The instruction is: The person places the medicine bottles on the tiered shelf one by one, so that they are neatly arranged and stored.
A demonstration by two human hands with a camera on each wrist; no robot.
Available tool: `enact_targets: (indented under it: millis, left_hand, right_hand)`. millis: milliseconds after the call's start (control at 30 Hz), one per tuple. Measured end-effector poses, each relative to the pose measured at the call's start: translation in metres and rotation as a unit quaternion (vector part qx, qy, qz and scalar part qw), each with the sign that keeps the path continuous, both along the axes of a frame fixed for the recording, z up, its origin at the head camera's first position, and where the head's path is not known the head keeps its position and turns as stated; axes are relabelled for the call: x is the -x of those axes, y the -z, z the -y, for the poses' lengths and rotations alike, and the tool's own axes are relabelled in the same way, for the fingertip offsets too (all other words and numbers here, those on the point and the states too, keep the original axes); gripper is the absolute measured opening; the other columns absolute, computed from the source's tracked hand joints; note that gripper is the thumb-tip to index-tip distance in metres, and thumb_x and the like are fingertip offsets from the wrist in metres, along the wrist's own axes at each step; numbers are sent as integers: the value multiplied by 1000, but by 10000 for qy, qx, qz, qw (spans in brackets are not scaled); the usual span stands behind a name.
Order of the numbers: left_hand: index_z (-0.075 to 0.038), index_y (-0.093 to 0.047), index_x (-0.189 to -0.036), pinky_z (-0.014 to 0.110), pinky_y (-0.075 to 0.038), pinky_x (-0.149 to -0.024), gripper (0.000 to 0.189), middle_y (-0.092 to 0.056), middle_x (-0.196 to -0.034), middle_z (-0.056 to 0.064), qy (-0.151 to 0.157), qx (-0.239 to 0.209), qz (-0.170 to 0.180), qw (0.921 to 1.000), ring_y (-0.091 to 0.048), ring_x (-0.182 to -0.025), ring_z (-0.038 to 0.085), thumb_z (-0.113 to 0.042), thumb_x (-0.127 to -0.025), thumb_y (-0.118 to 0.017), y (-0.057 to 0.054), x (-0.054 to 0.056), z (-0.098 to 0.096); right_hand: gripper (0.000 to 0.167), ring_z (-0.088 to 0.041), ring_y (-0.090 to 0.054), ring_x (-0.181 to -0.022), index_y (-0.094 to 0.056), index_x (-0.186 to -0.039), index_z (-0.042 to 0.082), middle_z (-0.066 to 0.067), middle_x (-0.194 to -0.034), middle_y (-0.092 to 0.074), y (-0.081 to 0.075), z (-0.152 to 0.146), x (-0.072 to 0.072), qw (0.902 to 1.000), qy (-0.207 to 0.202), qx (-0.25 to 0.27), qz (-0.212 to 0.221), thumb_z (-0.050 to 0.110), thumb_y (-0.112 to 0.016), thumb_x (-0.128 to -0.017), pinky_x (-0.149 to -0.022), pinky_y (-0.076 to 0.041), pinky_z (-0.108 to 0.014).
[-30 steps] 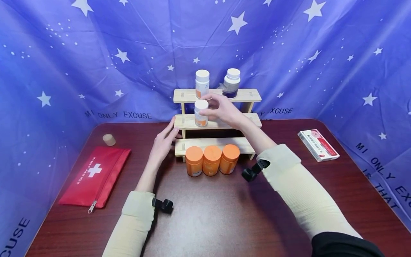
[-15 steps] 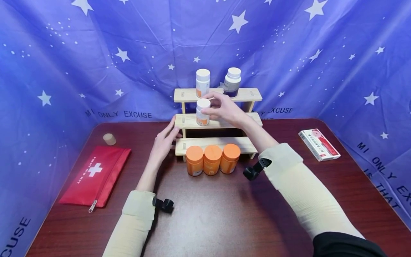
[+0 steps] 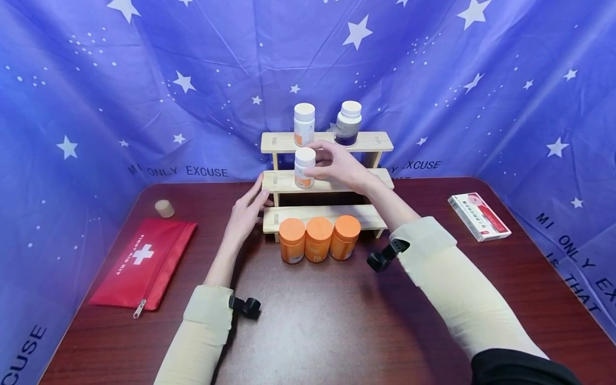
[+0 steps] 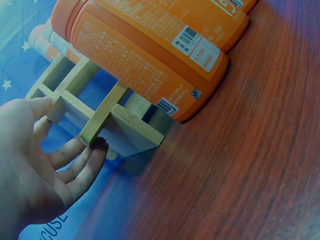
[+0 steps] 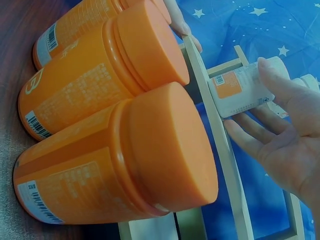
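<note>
My right hand [image 3: 339, 167] pinches a white pill bottle [image 3: 304, 172] with an orange-and-white label. Its thumb is on the near side, and the other fingers reach behind. The bottle is upright on the middle tier of a three-step wooden display rack [image 3: 332, 216], toward its left end. In the right wrist view the thumb lies along the white bottle [image 5: 245, 90] near the cap. At the rack's left end, my left hand [image 3: 243, 216] rests its loosely bent fingers against the tier ends. The left wrist view shows the thumb [image 4: 42, 106] at the middle tier.
Another white bottle [image 3: 304, 128] and a dark-labelled bottle [image 3: 347, 125] stand on the top tier. Three orange jars [image 3: 317, 240] line up before the rack. A red first aid pouch [image 3: 144, 262] and a small cork-like cylinder [image 3: 164, 208] lie left, a medicine box [image 3: 478, 216] right.
The white bottle on the middle tier has shifted slightly right with my right hand. Lately the right thumb has slid a little lower and back on it. The left hand stays at the rack.
</note>
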State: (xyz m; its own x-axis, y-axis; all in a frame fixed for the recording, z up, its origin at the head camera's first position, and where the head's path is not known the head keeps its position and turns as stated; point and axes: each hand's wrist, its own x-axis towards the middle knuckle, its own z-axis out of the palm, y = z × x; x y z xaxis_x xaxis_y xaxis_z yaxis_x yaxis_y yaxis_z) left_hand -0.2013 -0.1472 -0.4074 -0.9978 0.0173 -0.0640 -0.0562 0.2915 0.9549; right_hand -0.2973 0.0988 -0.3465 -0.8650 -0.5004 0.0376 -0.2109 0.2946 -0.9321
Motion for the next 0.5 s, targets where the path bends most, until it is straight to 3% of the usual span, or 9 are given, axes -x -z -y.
enact_targets:
  millis: [267,500]
  left_hand:
    - [-53,-30,-155,30,-61,-81,52,-70,-125,24,-55,-83,-61,9999,-67,-117,34,-52,-106,-48,32,18,5]
    - [-59,-30,-151,34,-62,-83,51,-71,-125,22,-73,-79,-183,9998,-67,-116,32,-59,-104,-49,35,19,6]
  right_hand:
    - [58,-25,-65,-120,-53,-144,7,-19,-133,-66,7,-11,-7,9993,91,157,-324,6,-77,-91,-95,-55,-26]
    - [51,-17,-68,-114,-54,-143,8,-20,-134,-66,13,-26,-23,9978,340,529,-186,10,-73,-95,-94,-61,-30]
